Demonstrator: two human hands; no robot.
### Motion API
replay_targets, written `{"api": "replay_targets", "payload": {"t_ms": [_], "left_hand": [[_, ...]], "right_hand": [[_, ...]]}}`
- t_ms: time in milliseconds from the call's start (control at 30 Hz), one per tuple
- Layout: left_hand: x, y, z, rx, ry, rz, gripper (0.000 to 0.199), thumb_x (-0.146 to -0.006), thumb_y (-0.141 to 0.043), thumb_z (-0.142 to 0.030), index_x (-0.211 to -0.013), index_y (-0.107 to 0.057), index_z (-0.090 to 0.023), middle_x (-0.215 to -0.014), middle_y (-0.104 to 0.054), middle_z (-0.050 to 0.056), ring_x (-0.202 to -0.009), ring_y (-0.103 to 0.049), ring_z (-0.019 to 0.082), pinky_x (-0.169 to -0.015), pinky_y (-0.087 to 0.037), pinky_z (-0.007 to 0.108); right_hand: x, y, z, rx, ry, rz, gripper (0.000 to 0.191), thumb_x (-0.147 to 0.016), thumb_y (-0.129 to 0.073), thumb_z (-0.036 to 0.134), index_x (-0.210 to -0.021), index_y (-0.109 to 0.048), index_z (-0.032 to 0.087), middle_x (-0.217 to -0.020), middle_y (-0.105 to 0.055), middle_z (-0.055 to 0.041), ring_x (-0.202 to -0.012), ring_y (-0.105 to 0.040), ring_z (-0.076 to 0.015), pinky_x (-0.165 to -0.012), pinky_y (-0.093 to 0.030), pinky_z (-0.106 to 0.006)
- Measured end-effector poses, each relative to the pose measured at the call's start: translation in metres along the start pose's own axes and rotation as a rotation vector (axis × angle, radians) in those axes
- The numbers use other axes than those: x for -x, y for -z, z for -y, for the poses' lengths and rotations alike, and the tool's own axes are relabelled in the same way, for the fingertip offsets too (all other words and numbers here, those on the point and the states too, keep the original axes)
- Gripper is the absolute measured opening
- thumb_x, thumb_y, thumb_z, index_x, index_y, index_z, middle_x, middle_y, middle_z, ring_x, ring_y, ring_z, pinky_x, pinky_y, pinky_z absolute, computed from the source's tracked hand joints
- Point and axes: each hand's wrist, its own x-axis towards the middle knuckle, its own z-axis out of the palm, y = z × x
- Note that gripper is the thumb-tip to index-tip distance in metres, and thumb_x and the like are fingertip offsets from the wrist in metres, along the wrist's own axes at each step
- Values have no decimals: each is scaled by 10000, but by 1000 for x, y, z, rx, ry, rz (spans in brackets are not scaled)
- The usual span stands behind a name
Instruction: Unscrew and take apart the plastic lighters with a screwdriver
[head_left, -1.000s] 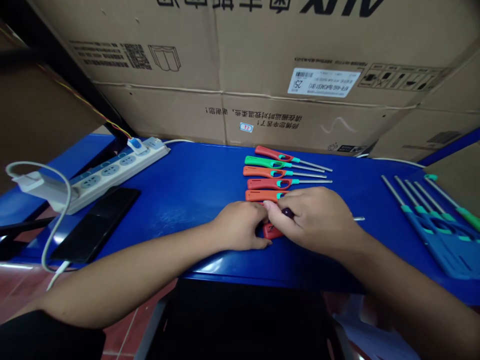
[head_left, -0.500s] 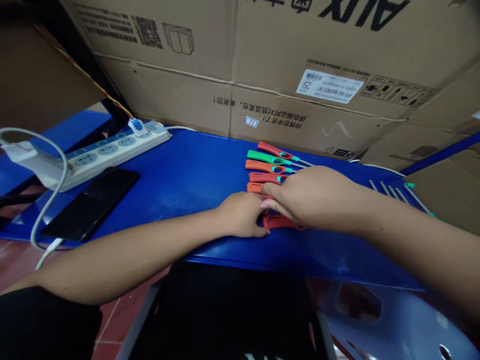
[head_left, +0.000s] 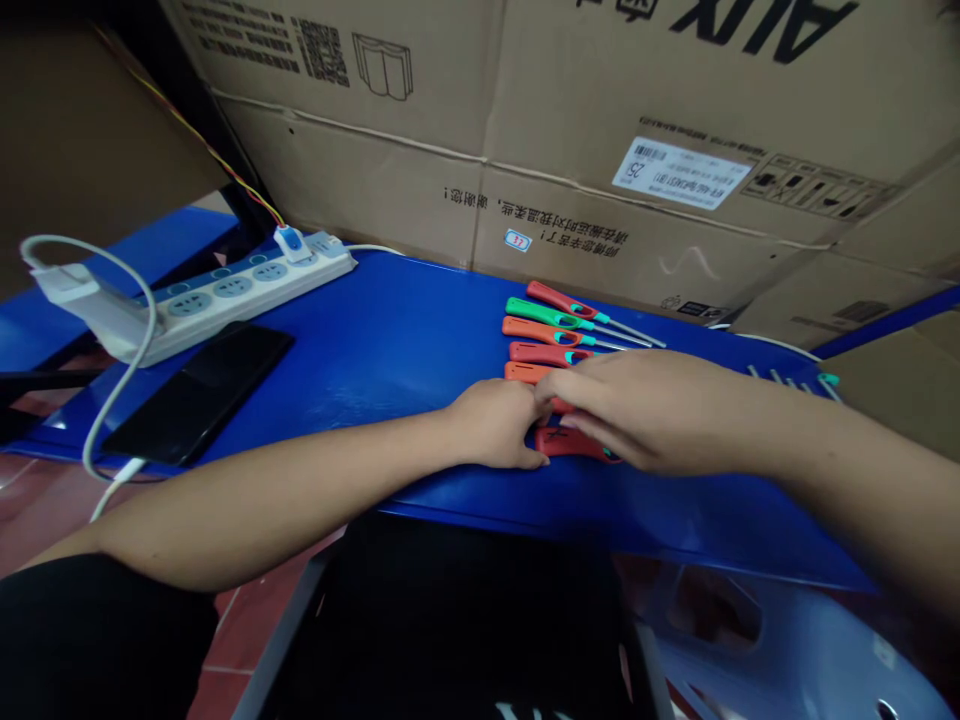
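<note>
Several long-nosed utility lighters with teal accents and metal nozzles lie side by side on the blue table (head_left: pixel 390 330). The top ones show clearly: a red lighter (head_left: pixel 559 300), a green lighter (head_left: pixel 544 316), an orange lighter (head_left: pixel 540 331) and a red lighter (head_left: pixel 544 353). My right hand (head_left: pixel 637 410) lies over an orange lighter (head_left: pixel 521 372) and the nozzle ends of the lower lighters. My left hand (head_left: pixel 491 425) rests on the table, its fingertips meeting my right fingers. Both hands touch a red lighter (head_left: pixel 574 443) near the table's front edge, and its nozzle is hidden.
A white power strip (head_left: pixel 225 290) with a blue plug, a black phone (head_left: pixel 199 395) and a white cable lie to the left. Cardboard boxes (head_left: pixel 600 170) stand behind the table. Metal lighter shafts (head_left: pixel 780 377) show beyond my right forearm.
The whole view has shifted with my head, and my right forearm now covers the blue holder at the right. My right hand lies flatter over the lighters, and my left hand stays in place.
</note>
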Motion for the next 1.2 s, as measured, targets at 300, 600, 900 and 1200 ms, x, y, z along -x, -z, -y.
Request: {"api": "replay_targets", "payload": {"t_ms": [300,600,900,1200], "left_hand": [[-1,1,-1,1,13,-14,420,-736,-722,-486,-1049,-687,-208,-878,-720,55,-775,-674,252,-632,-486,324],[-1,0,1,-11,5,-16,388,-741,-706,-493,-1009,-683,-213,-900,-725,49,-784,-677,238,-610,-456,297],[0,3,-2,2,33,-8,388,-728,-728,-503,-983,-674,-215,-904,-720,43,-783,-671,228,-596,-437,289],[-2,11,9,6,15,3,308,-723,-727,-465,-901,-689,-217,-808,-695,27,-728,-643,216,-570,-405,291]], "right_hand": [[5,-3,-3,54,-21,2,250,-975,-441,225,-1093,-656,177,-807,-683,-65,-657,-567,-197,-580,-324,-320],[5,-6,-6,88,-30,-34,285,-1007,-413,287,-1131,-647,184,-774,-686,-72,-639,-582,-197,-578,-333,-314],[8,-9,-15,87,-36,-107,303,-998,-423,356,-1097,-670,209,-686,-656,-37,-556,-531,-176,-535,-270,-291],[-3,-6,-13,174,-219,-110,303,-997,-426,352,-1028,-659,162,-718,-680,-86,-595,-581,-199,-537,-282,-299]]}}
